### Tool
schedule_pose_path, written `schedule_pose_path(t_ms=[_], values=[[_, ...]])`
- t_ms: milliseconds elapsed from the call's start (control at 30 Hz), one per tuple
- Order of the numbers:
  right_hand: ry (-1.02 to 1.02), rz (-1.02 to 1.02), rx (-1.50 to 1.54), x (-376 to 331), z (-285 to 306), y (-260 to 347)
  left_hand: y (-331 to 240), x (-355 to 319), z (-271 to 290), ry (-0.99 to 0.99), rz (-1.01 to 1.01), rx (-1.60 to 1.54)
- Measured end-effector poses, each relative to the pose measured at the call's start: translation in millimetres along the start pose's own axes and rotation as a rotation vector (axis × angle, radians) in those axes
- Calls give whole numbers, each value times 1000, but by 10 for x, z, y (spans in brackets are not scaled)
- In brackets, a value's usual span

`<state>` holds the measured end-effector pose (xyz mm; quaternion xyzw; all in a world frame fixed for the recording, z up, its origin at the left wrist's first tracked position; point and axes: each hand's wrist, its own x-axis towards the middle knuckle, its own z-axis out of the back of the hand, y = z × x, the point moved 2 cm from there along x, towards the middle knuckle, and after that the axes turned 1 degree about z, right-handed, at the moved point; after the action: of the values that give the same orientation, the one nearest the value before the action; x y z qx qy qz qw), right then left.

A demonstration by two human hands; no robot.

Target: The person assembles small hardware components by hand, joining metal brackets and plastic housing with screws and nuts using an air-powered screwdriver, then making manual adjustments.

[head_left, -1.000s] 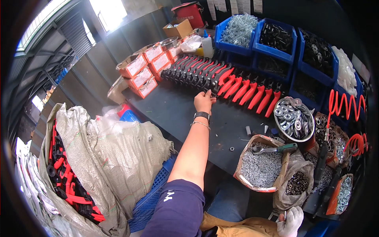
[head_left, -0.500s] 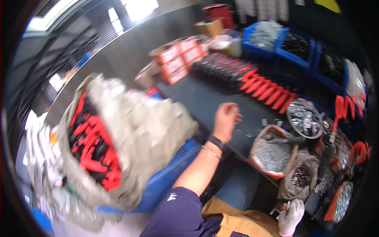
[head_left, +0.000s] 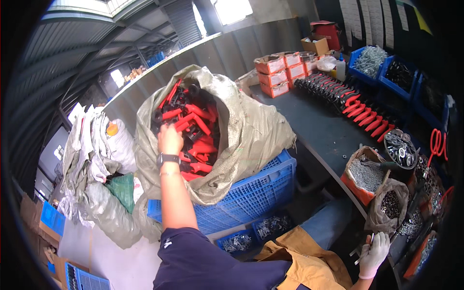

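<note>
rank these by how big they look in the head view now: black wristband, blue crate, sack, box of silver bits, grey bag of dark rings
1. sack
2. blue crate, partly hidden
3. box of silver bits and grey bag of dark rings: too alike to rank
4. black wristband

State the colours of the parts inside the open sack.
The parts are red and black; the head view shows them best.
</note>
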<state>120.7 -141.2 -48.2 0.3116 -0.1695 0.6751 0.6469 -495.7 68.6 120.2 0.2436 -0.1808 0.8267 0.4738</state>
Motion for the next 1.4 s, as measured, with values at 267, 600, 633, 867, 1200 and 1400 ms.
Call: schedule_pose_path(t_ms=[267, 600, 633, 867, 1200, 1400], values=[[34, 2, 60, 20, 55, 54, -46, 322, -423, -64, -62, -130], [-47, 25, 11, 61, 39, 124, -332, -547, 295, -159, -456, -111], [-32, 18, 1, 51, 50, 118, -392, -699, 373, -137, -507, -75], [-32, -8, -37, -16, 226, 65, -719, -905, 284, -259, -488, -524], [-115, -546, 1065, -65, 497, -78, -1125, -1005, 871, -331, -391, -1037], [-466, -601, -137, 91, 1616, -1424, -2932, -2223, 670, 455, -906, -1636]])
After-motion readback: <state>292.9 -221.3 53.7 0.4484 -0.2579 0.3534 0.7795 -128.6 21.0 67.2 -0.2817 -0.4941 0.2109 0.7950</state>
